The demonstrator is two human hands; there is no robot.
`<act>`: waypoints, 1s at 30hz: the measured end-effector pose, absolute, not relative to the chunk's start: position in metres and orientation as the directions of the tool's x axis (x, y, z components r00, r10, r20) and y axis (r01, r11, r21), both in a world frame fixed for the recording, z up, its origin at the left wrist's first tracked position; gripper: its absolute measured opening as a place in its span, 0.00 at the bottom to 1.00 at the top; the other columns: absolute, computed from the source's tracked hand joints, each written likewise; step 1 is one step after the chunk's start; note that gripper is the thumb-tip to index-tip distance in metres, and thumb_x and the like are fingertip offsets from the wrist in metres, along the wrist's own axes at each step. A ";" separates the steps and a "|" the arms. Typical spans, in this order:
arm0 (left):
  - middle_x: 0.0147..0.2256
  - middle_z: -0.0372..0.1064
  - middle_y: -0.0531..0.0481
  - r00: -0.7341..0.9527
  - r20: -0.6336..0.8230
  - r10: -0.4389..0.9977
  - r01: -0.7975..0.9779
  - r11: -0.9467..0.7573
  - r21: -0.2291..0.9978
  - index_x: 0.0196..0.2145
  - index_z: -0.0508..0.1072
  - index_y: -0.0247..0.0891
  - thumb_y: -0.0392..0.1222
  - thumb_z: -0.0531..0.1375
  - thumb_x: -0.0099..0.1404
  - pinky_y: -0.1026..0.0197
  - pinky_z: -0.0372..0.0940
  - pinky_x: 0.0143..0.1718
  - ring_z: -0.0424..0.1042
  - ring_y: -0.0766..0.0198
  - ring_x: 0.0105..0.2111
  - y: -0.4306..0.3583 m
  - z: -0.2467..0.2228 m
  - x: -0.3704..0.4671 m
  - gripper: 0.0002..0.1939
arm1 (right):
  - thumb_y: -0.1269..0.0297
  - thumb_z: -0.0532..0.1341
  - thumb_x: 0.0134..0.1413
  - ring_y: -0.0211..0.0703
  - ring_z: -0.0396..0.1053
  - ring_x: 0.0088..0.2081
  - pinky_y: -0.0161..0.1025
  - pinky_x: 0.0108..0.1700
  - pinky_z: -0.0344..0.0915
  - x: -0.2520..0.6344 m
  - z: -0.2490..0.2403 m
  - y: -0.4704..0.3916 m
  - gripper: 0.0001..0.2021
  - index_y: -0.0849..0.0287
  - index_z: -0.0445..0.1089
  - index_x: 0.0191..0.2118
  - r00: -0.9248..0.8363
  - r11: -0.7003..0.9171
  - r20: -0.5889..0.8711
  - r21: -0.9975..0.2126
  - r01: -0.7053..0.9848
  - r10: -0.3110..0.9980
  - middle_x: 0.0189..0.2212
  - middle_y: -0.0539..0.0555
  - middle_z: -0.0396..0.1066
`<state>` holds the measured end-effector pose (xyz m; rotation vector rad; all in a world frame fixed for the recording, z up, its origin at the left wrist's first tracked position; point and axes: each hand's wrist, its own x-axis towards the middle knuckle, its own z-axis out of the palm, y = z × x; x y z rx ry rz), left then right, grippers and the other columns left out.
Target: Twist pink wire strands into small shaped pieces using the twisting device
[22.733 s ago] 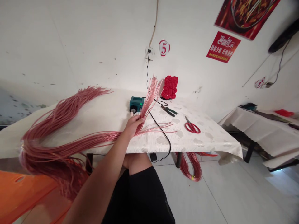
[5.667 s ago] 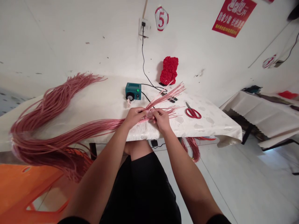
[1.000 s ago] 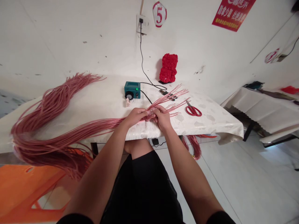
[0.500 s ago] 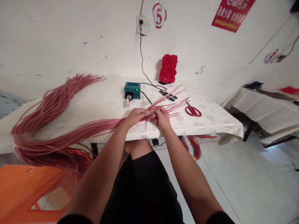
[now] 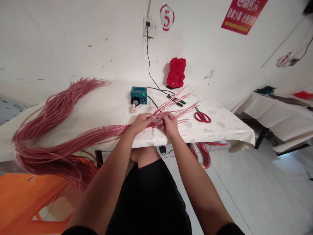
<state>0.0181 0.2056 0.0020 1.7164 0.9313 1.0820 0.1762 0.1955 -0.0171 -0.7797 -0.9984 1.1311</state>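
A long bundle of thin pink cords [image 5: 97,134] runs along the table's front edge to my hands. My left hand [image 5: 142,123] is closed around the bundle near its end. Close beside it, my right hand [image 5: 169,124] pinches some of the cords, its fingertips nearly meeting the left thumb. Beyond my hands the loose cord ends fan out to the right and back. Just past them lie red-handled scissors [image 5: 202,116] and dark green-handled pliers [image 5: 177,101]. What sits exactly between my fingertips is too small to tell.
A teal box with a knob [image 5: 138,95] stands behind my hands, its cable reaching the wall socket. A red textured block [image 5: 176,72] leans by the wall. At left, a thick cord bundle [image 5: 56,107] bends over the table edge above an orange stool [image 5: 26,192].
The fanned cord ends have shifted slightly, some swinging further up and back. Both hands keep nearly the same place and hold.
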 end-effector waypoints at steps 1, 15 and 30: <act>0.30 0.77 0.45 0.340 0.286 0.896 0.127 -0.345 0.930 0.32 0.78 0.33 0.57 0.63 0.61 0.56 0.70 0.37 0.75 0.58 0.32 0.205 0.003 0.019 0.21 | 0.63 0.65 0.51 0.31 0.57 0.12 0.31 0.15 0.54 0.176 -0.017 0.196 0.06 0.57 0.68 0.31 0.113 0.262 0.237 -0.898 -0.354 0.965 0.14 0.41 0.64; 0.30 0.75 0.50 0.239 0.435 0.868 0.189 -0.481 0.856 0.33 0.77 0.36 0.54 0.61 0.64 0.61 0.66 0.38 0.74 0.61 0.33 0.212 -0.007 0.018 0.17 | 0.58 0.67 0.51 0.31 0.55 0.12 0.32 0.15 0.54 0.175 -0.015 0.193 0.10 0.56 0.68 0.32 0.099 0.275 0.257 -0.904 -0.328 0.961 0.14 0.40 0.62; 0.28 0.76 0.49 0.259 0.411 0.874 0.154 -0.458 0.876 0.35 0.75 0.36 0.55 0.59 0.65 0.60 0.69 0.40 0.75 0.61 0.32 0.211 -0.008 0.018 0.17 | 0.59 0.68 0.50 0.30 0.56 0.13 0.31 0.15 0.54 0.175 -0.015 0.193 0.09 0.57 0.71 0.33 0.124 0.289 0.263 -0.905 -0.311 0.957 0.14 0.41 0.64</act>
